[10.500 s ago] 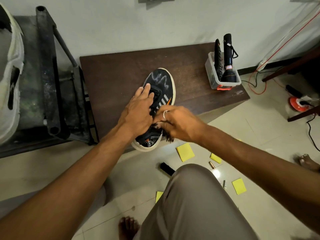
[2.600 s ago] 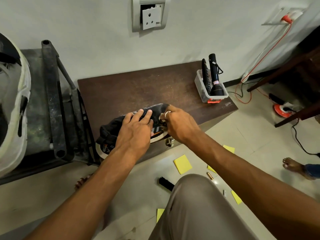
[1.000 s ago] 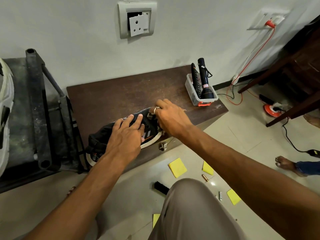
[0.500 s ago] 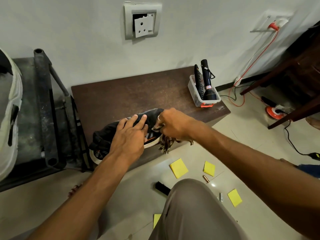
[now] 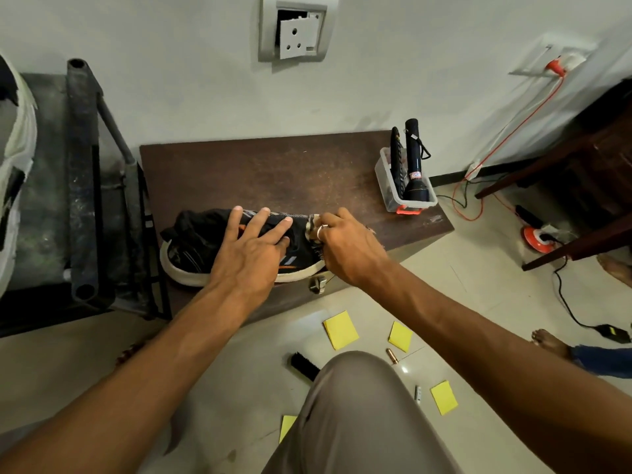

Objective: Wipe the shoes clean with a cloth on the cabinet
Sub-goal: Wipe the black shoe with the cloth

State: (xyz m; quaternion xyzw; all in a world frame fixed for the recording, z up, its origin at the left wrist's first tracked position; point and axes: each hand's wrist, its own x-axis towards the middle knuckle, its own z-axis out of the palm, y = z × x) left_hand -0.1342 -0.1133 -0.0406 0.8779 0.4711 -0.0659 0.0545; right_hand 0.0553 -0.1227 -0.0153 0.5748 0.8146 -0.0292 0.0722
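A black sneaker (image 5: pixel 191 248) with a white sole and orange marks lies sideways along the front edge of the dark brown cabinet (image 5: pixel 290 172), heel to the left. My left hand (image 5: pixel 253 251) presses flat on its upper with spread fingers. My right hand (image 5: pixel 349 248), wearing a ring, grips a patterned cloth (image 5: pixel 312 227) against the toe end of the shoe. Most of the cloth is hidden under that hand.
A clear plastic box (image 5: pixel 403 189) holding a black torch (image 5: pixel 415 165) stands at the cabinet's right end. A dark metal frame (image 5: pixel 85 172) stands left of the cabinet. Yellow sticky notes (image 5: pixel 340 330), a black brush (image 5: pixel 304 366) and small batteries lie on the floor. Cables run at right.
My right hand with the cloth has moved from the shoe's near side, where the cloth hung over the cabinet edge, up onto the toe. The left hand stays pressed on the shoe.
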